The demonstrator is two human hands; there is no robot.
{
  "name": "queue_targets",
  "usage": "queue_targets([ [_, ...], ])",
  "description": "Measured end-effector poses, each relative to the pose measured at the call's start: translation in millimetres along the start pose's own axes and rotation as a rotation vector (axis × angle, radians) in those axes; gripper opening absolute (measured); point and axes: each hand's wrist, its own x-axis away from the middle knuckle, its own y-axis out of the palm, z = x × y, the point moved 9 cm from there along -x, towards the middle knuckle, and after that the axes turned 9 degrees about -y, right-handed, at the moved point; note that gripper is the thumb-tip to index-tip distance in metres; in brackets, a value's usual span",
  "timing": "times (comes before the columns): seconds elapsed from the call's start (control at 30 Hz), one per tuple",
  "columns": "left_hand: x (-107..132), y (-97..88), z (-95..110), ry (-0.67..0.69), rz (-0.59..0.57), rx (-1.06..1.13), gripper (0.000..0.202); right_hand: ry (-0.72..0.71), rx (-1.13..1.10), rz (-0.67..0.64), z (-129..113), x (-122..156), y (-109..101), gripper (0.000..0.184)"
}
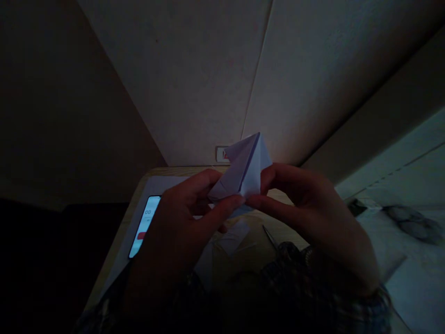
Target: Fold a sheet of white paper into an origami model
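In the head view I count two hands: one left hand (194, 218) and one right hand (306, 195), both pinching one folded paper form (243, 167), thumb tips close together at its lower edge. Form: one, white, peaked, held above one wooden table (162, 171). Phone (144, 222): one, lit, partly hidden behind the left hand. Slender pointed tool (269, 235): one, near the right sleeve (368, 308). Wall plate (219, 154): one, partly hidden by the form.

The folded paper (239, 169) is pinched by left hand (189, 211) and right hand (295, 195) together, thumb tips (237, 200) set close at its lower edge, and down on the table (287, 227), a lit phone (143, 229) is partly hidden!
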Motion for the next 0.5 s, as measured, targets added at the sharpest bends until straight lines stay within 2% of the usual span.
queue_targets([
  [0.27, 0.8, 2.1, -0.1, 0.017, -0.026, 0.076, 0.010, -0.049, 0.141, -0.021, -1.5, 0.2, 0.2, 0.025],
  [0.5, 0.1, -0.8, 6.7, 0.045, 0.031, -0.110, 0.006, -0.050, 0.121, -0.042, -1.0, 0.8, 3.8, 0.021],
])
